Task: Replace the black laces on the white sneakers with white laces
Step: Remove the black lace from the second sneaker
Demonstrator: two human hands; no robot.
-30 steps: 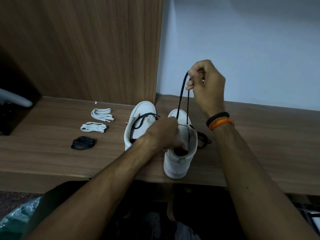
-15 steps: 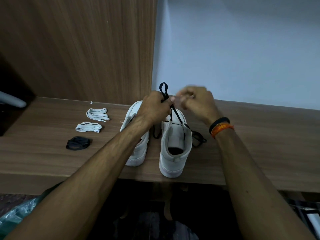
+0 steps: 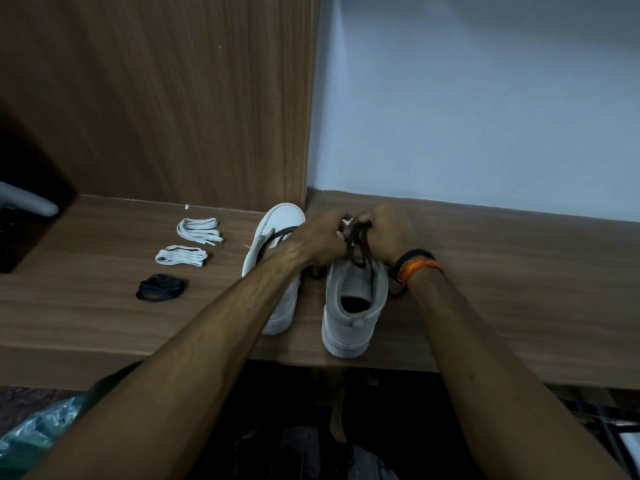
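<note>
Head view, centre of the frame: both hands meet over the right-hand white high-top sneaker on the wood-grain bench. The left hand and right hand each close their grip on the gathered black lace. Two coiled white laces lie at left, beside a coiled black lace bundle.

Risks: pulling bunched lace may snag an eyelet; an unsteadied sneaker near the bench edge may tip off.

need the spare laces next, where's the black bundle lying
In the head view the black lace bundle lies on the wooden shelf, left of the left sneaker, just in front of the two white lace bundles.
</note>
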